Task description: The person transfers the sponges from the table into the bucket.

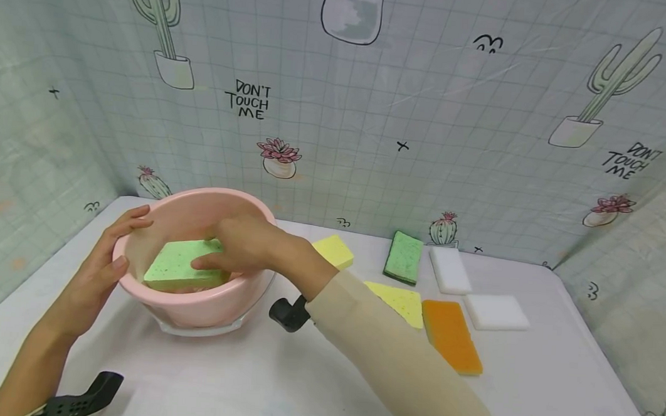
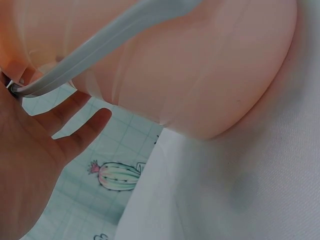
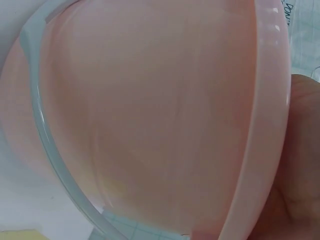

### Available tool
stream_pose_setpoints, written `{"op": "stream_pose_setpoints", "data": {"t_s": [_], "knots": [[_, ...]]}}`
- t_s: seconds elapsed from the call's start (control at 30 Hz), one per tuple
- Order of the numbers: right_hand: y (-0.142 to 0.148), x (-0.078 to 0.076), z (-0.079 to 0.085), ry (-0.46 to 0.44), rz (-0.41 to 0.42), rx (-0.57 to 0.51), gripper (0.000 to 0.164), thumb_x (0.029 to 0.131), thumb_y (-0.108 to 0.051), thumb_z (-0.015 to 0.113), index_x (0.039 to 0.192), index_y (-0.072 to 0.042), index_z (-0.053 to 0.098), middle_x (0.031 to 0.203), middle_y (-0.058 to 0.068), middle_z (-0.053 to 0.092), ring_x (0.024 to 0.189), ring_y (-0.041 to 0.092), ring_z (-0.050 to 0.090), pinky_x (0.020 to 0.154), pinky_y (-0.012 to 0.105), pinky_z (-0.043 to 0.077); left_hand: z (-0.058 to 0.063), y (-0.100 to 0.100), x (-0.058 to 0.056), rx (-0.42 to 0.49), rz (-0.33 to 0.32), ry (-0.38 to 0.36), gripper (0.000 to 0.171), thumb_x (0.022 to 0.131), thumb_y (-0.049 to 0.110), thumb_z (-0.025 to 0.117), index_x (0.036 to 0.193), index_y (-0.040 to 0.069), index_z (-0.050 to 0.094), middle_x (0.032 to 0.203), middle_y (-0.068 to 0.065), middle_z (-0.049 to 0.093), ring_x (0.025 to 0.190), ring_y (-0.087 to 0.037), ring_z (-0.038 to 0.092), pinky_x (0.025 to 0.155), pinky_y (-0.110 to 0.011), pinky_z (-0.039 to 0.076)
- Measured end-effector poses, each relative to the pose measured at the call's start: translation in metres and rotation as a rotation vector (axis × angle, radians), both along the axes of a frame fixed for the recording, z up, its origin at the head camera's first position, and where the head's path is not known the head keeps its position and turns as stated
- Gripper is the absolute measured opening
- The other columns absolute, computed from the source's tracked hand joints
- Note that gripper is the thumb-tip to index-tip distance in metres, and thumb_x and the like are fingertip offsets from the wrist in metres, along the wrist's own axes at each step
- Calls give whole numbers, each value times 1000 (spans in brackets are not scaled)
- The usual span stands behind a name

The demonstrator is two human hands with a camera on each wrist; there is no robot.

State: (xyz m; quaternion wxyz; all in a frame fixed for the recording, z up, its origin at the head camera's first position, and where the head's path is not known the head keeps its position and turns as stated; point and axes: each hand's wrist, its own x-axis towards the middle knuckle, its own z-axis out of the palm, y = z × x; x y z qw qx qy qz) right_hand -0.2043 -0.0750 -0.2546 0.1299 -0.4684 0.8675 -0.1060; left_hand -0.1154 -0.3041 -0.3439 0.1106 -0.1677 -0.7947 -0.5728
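On the left of the table stands a pink bucket with a pale handle. My left hand holds its left rim, with the thumb at the near side and the fingers spread farther back. Two of those fingers show outside the wall in the left wrist view. My right hand reaches down inside the bucket. Its thumb lies on a light green sponge, and its other fingers are mostly hidden behind the sponge's far side. The right wrist view shows mainly the bucket wall, which hides the fingertips.
Right of the bucket lie a yellow sponge block, a flat yellow sponge partly behind the sleeve, a green scouring sponge, an orange sponge and two white sponges. A patterned cloth hangs behind the table.
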Motion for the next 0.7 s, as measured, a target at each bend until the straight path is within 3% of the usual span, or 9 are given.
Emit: {"op": "stream_pose_setpoints", "data": {"t_s": [0.2, 0.3, 0.43, 0.6, 0.7], "knots": [[0, 2, 1, -31, -47, 40, 23, 94, -34, 60, 110, -17, 63, 83, -6, 57, 75, 5, 52, 71, 15, 39, 1, 1, -1, -14, 13, 0, 55, 96, 22, 38, 148, 7, 29, 158, -2, 10, 142, -21, 7, 113, -45, 12], [1, 1, 3, -27, -52, 67, 33, 96, -32, 57, 124, -14, 62, 107, -5, 63, 95, 2, 55, 84, 12, 38, 1, 1, -1, -15, 4, 11, 55, 96, 22, 38, 148, 9, 29, 158, -1, 10, 143, -20, 6, 113, -44, 10], [2, -1, 5, -21, -46, 48, 44, 97, -29, 55, 137, -12, 53, 133, -4, 55, 121, 4, 47, 100, 13, 32, 0, 0, -1, -15, 0, 19, 54, 96, 21, 38, 148, 10, 30, 158, -1, 10, 143, -19, 5, 112, -36, 14], [9, -3, 5, -33, -14, -92, 39, 95, -20, 57, 132, -8, 58, 126, -2, 60, 113, 5, 53, 94, 13, 37, 0, -1, -1, -23, 17, 12, 54, 95, 22, 38, 148, 11, 30, 157, 0, 11, 142, -19, 6, 112, -38, 16], [17, -3, 5, -27, -20, -171, 36, 94, -18, 57, 129, -10, 60, 119, -3, 63, 97, 5, 57, 86, 13, 41, 1, -2, 0, -17, 11, 11, 54, 95, 21, 38, 148, 9, 30, 157, -1, 10, 142, -19, 6, 112, -36, 16]]}}
